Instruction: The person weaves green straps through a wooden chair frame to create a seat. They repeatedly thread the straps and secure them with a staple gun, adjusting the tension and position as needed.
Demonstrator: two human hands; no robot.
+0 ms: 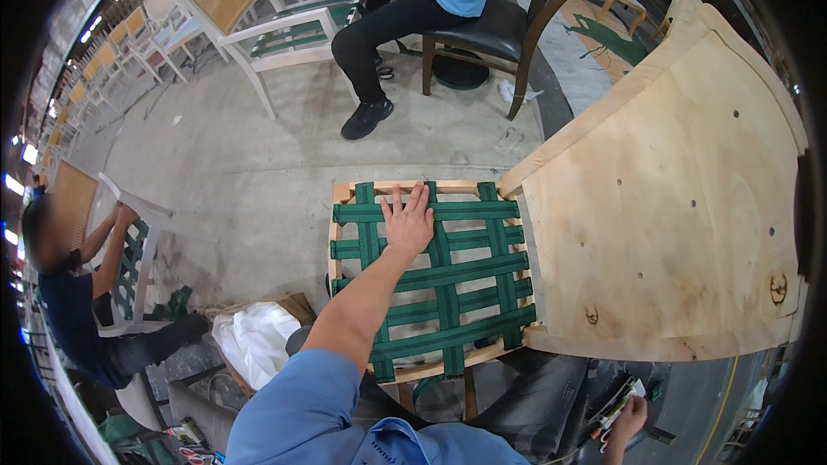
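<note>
In the head view, a stained grey concrete floor (241,155) spreads beyond a pale wooden seat frame (342,193), which sits at centre above the person's lap, crossed by woven dark-green webbing straps (474,272). The left hand (409,226) lies open, palm down, on the straps near the frame's far rail. The right hand (631,419), low at right, is curled around a slim metallic hand tool (613,403). A broad curved plywood panel (663,207) meets the frame's right edge, walling in that side. Floor stretches from the far rail to a co-worker's black shoe (368,119); a crumpled white plastic bag (257,340) crowds the near left.
</note>
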